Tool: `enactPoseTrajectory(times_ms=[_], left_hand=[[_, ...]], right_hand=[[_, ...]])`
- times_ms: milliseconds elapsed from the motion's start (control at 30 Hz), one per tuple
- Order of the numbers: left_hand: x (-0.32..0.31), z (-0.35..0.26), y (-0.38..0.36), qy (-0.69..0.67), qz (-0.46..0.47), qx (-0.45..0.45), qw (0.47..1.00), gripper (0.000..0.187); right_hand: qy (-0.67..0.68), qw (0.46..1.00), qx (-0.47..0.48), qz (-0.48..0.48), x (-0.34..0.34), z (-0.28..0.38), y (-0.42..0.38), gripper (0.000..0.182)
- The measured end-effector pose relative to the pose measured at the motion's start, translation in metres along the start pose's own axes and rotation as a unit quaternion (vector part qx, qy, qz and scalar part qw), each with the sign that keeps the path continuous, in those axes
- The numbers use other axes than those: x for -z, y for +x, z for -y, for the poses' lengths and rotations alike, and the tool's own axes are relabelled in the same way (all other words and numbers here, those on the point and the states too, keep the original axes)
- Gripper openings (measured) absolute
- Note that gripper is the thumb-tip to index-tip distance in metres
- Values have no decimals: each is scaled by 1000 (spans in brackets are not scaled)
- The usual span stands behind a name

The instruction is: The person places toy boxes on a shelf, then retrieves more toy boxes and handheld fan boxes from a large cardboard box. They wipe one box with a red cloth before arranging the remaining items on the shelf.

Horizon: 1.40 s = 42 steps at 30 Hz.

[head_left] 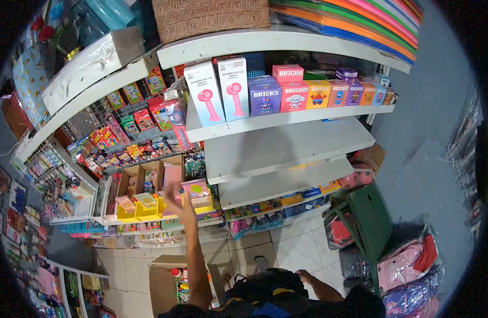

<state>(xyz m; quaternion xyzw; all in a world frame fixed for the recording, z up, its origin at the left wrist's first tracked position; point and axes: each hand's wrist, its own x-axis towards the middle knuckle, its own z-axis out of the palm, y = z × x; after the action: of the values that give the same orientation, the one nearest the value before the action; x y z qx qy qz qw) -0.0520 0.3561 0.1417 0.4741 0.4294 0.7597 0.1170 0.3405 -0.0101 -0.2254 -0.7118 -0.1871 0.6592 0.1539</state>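
My left hand (177, 203) reaches out over the low shelf, its fingers spread and a little blurred, nothing in them. It overlaps the yellow bins (147, 212) and is nearest to a small pink packet with a green figure (196, 190). Behind the fingers, part of a pink item in a cardboard compartment is hidden. Down by my body hangs my right hand (304, 276), small in view, its fingers mostly hidden. Below my left forearm, an open cardboard box (163, 286) on the floor holds colourful packaged goods.
Above the bare grey shelves (318, 143) stand two white fan boxes (204, 95) and several BRICKS boxes (265, 95). A green chair-like frame (368, 225) and plastic-wrapped bags (405, 265) occupy the right. Hanging toys and packets (132, 122) fill the left rack.
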Motion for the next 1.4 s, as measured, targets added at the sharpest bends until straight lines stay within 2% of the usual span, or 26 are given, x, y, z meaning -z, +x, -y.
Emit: enactPoseTrajectory(times_ms=[33,67,100,133,200,300,400,433,533,567,633,667,700,733,767,833,867,900,967,1033,1067,1133,1267,1300,1367,1400], left_hand=[[26,-4,-35,24,48,61,997,58],[61,15,-73,135,139,62,979,56],[91,19,-104,176,218,26,960,55],[123,16,-138,304,283,48,908,62],[181,-3,-192,380,361,110,845,73],[244,-23,-253,470,315,276,777,83],[286,-37,-277,409,355,307,783,83],[298,-25,-295,405,343,320,785,75],[303,-21,-306,459,403,355,708,56],[299,-28,-308,465,404,380,691,51],[298,-16,-323,439,366,419,706,42],[294,-14,-330,502,344,367,703,37],[288,-15,-336,562,323,317,693,34],[283,-18,-336,549,304,374,683,31],[279,-23,-335,530,286,432,672,29],[279,-28,-352,567,234,391,686,27],[277,-36,-350,574,224,428,661,26],[273,-47,-356,577,217,466,635,26],[287,-41,-395,604,132,439,652,25],[278,-90,-391,638,45,420,644,24],[279,-105,-403,651,-5,377,659,29],[274,-139,-418,676,-99,296,667,47],[239,-192,-465,731,-246,304,560,50],[229,-197,-488,729,-252,347,533,54],[209,-194,-545,602,-359,368,612,59],[199,-179,-601,555,-383,439,594,61]], right_hand=[[18,1000,0,3,6,-6,9,38],[30,1000,3,4,6,-11,16,38],[42,999,2,9,5,-16,21,38],[49,999,0,11,5,-22,23,39],[53,999,-9,3,8,-27,29,40],[35,999,-18,26,18,-34,38,41],[-8,997,-23,75,32,-29,63,43],[-26,995,-24,93,43,-32,78,44],[-55,982,-34,175,80,-44,153,46],[-152,970,-21,187,65,5,139,40],[-343,916,13,207,35,112,112,30],[-311,914,-82,246,33,132,164,34],[-277,868,59,408,47,148,203,47],[-231,798,230,506,40,181,186,51],[-291,818,219,445,16,212,181,40],[-404,858,174,266,-49,260,151,22],[-419,861,183,223,-77,276,135,19],[-445,829,133,312,-90,291,158,21],[-457,830,168,273,-132,303,122,27],[-477,810,130,316,-157,303,117,35],[-516,787,121,316,-167,298,114,35],[-589,735,110,318,-182,283,110,36],[-724,556,146,381,-183,234,169,36],[-717,569,120,385,-185,229,159,35],[-699,600,67,383,-181,230,122,34],[-703,597,73,379,-177,231,112,34]])
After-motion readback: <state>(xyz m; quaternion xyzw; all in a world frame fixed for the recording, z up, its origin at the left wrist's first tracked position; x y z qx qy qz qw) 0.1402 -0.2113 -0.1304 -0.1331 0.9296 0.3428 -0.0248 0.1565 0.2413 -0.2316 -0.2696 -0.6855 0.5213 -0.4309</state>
